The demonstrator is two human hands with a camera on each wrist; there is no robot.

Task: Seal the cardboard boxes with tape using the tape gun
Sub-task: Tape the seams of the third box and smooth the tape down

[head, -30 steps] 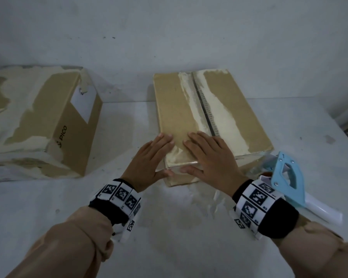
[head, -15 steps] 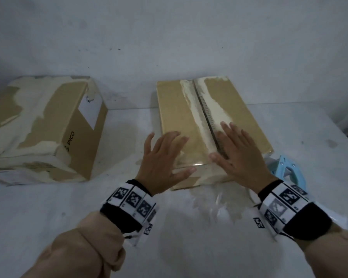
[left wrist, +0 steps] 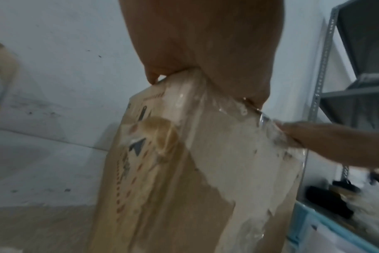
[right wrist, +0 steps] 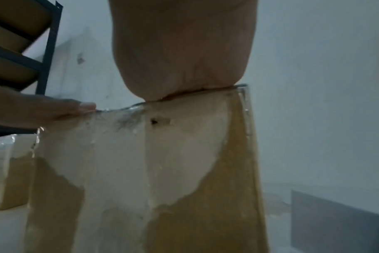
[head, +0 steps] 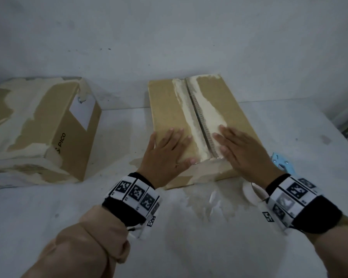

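A flat brown cardboard box [head: 225, 105] with torn pale patches lies in the middle of the white table, its centre seam running away from me. My left hand [head: 165, 151] lies flat on the left flap near the front edge, thumb along the edge. My right hand [head: 243, 153] lies flat on the right flap beside the seam. Clear tape runs over the box's front edge [left wrist: 264, 119], seen in both wrist views [right wrist: 244, 106]. The light blue tape gun [head: 282, 163] lies on the table just right of the box, mostly hidden by my right wrist.
A second, taller cardboard box [head: 42, 133] with torn paper and a white label stands at the left. A white wall [head: 169, 37] closes the back of the table. Metal shelving [left wrist: 327, 68] stands to the right. Pale scuffed marks cover the table [head: 205, 205] in front of the box.
Both hands have slid away from me and apart across the box top, the left onto the left flap, the right onto the right flap. The view has shifted slightly.
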